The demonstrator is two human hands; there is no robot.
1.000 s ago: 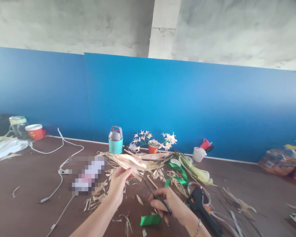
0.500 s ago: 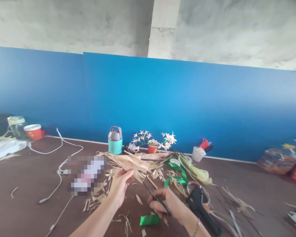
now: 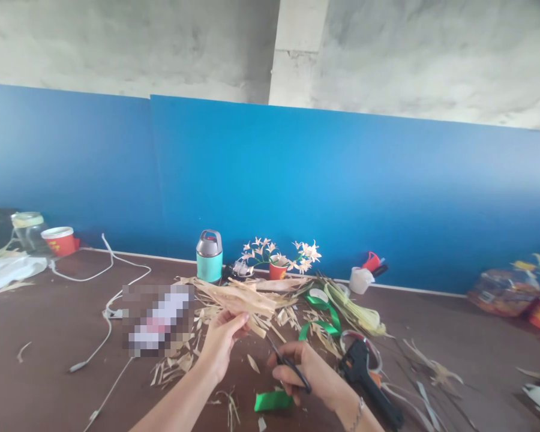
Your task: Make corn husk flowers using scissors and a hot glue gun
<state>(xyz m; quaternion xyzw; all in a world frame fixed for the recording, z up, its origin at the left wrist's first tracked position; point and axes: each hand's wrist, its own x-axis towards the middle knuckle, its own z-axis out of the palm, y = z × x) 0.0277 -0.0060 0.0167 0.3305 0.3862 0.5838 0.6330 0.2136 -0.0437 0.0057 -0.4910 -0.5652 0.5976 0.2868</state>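
Note:
My left hand (image 3: 221,344) pinches a dry tan leaf strip (image 3: 247,306) and holds it over the brown table (image 3: 54,336). My right hand (image 3: 303,371) grips black-handled scissors (image 3: 287,362), whose blades point up and left toward the end of the strip. A heap of dried leaves (image 3: 234,288) lies just behind my hands, with cut scraps (image 3: 175,363) scattered beneath them. A folded piece of green ribbon (image 3: 272,401) lies under my right hand.
A black glue gun (image 3: 369,377) lies to the right. More green ribbon (image 3: 323,312), a teal flask (image 3: 209,257), leaf flowers in a red cup (image 3: 279,261), white cables (image 3: 110,300), a jar (image 3: 27,231) and another red cup (image 3: 59,240) are around.
The left hand and the strip have shifted slightly right, closer to the scissor blades. The right hand with the scissors has barely moved.

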